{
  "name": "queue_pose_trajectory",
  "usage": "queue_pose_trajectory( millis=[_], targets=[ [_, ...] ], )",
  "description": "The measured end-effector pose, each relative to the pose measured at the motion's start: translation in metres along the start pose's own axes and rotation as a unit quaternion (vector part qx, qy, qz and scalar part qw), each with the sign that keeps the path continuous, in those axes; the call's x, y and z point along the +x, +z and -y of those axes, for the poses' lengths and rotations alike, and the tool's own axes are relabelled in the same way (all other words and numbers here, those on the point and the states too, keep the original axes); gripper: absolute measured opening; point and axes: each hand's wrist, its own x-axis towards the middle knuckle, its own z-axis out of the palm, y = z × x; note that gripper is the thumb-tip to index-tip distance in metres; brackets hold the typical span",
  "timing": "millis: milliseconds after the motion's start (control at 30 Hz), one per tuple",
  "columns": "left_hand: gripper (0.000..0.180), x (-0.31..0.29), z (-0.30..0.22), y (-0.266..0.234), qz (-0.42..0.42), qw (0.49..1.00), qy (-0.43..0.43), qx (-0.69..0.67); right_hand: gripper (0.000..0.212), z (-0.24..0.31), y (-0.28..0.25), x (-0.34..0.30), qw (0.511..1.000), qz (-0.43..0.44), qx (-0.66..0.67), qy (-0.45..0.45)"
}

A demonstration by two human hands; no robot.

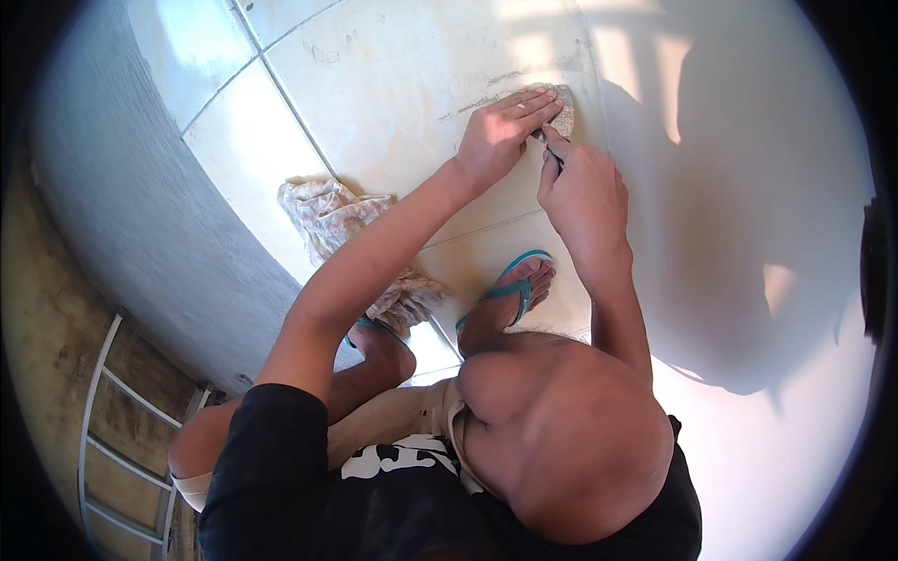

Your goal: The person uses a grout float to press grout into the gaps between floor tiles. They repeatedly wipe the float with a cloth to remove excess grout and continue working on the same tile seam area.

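Note:
My left hand (505, 131) lies flat on the pale floor tile (393, 84), its fingertips resting on a small grey-beige pad (565, 116). Just beside it, my right hand (582, 192) is closed around a thin dark tool (552, 152). The tool's tip points at the tile surface close to the pad and a tile joint. Grey scuff marks (486, 98) streak the tile left of the fingers. I am crouched, knees bent, with my feet in teal flip-flops (513, 288) on the tiles below the hands.
A crumpled patterned rag (329, 213) lies on the tiles left of my left forearm, reaching toward my left foot. A grey rendered wall (122, 215) curves along the left. A white metal railing (103, 439) shows at the lower left. Sunlit floor spreads to the right.

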Motion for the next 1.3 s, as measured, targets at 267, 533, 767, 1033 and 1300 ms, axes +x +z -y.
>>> queue_pose_trajectory(
  millis=[267,533,767,1033,1300],
  targets=[
    [0.063,-0.010,-0.006,0.005,-0.030,1.000,0.000,-0.004,0.037,0.001,0.012,0.000,0.999,-0.027,-0.039,-0.023],
    [0.052,-0.038,-0.012,-0.014,0.053,0.998,-0.032,0.018,0.040,0.002,0.019,-0.020,0.998,0.035,-0.014,-0.042],
    [0.057,-0.033,0.011,-0.028,0.042,0.995,0.014,0.088,0.041,0.009,0.041,-0.016,0.998,-0.004,0.010,-0.056],
    [0.059,-0.025,-0.005,-0.048,0.060,0.993,0.036,0.094,0.043,0.009,0.010,-0.026,0.995,0.014,0.029,-0.095],
    [0.065,-0.061,0.009,-0.058,0.069,0.987,-0.009,0.145,0.046,0.022,0.055,-0.028,0.990,0.032,0.018,-0.135]
  ],
)
